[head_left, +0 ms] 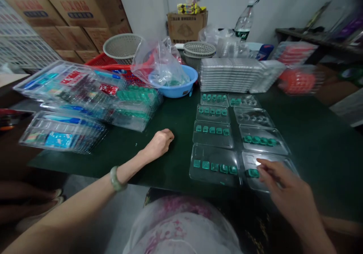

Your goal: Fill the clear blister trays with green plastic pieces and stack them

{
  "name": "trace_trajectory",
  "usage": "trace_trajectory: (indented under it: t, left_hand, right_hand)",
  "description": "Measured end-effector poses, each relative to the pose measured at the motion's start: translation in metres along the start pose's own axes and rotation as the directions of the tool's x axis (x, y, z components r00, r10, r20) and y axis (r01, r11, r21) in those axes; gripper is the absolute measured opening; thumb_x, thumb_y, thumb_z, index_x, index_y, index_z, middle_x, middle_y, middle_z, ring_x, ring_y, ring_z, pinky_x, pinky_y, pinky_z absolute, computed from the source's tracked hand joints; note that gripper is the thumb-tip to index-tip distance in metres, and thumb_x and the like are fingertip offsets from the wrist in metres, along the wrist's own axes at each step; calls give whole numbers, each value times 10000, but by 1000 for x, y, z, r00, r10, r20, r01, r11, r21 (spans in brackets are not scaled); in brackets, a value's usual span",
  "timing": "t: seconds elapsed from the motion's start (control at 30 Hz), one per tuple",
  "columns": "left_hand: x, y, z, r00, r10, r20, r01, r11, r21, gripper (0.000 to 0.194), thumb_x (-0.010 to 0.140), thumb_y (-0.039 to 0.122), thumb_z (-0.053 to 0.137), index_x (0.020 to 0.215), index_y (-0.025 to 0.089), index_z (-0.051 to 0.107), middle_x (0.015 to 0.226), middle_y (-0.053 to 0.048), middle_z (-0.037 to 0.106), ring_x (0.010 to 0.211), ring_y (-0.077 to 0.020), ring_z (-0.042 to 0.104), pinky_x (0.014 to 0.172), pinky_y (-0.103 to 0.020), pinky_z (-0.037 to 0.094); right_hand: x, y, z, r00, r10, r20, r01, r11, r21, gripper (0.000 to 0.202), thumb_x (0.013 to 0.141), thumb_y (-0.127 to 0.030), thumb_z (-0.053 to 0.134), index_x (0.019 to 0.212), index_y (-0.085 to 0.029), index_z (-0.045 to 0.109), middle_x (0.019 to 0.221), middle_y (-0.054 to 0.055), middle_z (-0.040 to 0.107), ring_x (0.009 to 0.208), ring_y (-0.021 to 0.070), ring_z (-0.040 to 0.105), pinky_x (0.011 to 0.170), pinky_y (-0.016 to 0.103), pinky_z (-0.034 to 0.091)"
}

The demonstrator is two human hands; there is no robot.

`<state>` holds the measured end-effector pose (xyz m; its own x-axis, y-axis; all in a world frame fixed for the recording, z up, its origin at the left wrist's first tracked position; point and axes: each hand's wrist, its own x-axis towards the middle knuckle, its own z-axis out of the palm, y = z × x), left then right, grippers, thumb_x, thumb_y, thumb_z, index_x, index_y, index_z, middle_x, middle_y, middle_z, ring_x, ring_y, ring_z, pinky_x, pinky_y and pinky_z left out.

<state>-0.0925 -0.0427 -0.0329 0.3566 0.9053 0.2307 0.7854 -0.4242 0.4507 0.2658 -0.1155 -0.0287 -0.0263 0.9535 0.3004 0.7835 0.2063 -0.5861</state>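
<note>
My left hand (160, 143) rests on the dark green table, its fingers curled closed; anything inside is hidden. My right hand (286, 188) is over the nearest right-hand clear plastic tray (262, 186), thumb and fingers drawn together beside a green translucent block (252, 173). Whatever is in that pinch is too small or blurred to make out. To its left, another clear tray (214, 154) carries a row of green blocks (214, 167). Farther back, two columns of similar trays hold green blocks, while one tray (253, 117) shows only clear moulded bumps.
Stacked clear trays (227, 74) stand behind the columns. A blue basin (181, 91) with a plastic bag (161, 63) sits at the back middle. Piled filled packs (70, 91) cover the left side. A water bottle (244, 21) and grey baskets (199, 49) are behind.
</note>
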Motion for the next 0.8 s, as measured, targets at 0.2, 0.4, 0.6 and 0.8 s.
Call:
trace_trajectory:
  t: [0.2, 0.4, 0.6, 0.8]
  left_hand:
    - [11, 65, -3, 905, -272, 327, 405, 313, -859, 126, 717, 120, 573, 842, 122, 558, 676, -18, 587, 581, -88, 569, 551, -209, 466]
    - [6, 122, -2, 865, -183, 467, 403, -301, -864, 132, 643, 19, 625, 725, 112, 582, 652, -24, 600, 619, -112, 600, 608, -218, 473]
    - [10, 129, 4, 875, -260, 409, 299, -374, -878, 118, 647, 2, 617, 670, 109, 574, 615, -28, 609, 567, -115, 603, 577, -212, 479]
    - [20, 124, 2, 862, -345, 371, 236, -373, -897, 70, 652, 60, 641, 692, 100, 600, 665, -81, 638, 649, -178, 623, 653, -294, 490]
  right_hand:
    - [4, -77, 32, 981, -161, -109, 187, 937, 296, 276, 808, -255, 486, 1076, -212, 534, 941, 56, 556, 726, 125, 560, 649, 252, 482]
    - [10, -113, 46, 949, -270, -161, 309, 896, 318, 211, 803, -257, 493, 988, -201, 577, 718, 10, 537, 631, 116, 521, 593, 245, 452]
    - [14, -120, 50, 927, -229, -297, 334, 863, 378, 174, 814, -196, 459, 928, -194, 589, 751, 23, 580, 657, 121, 546, 594, 234, 453]
    - [33, -133, 57, 933, -270, -238, 344, 864, 368, 238, 820, -197, 441, 1020, -198, 570, 800, 42, 588, 702, 140, 560, 614, 239, 461]
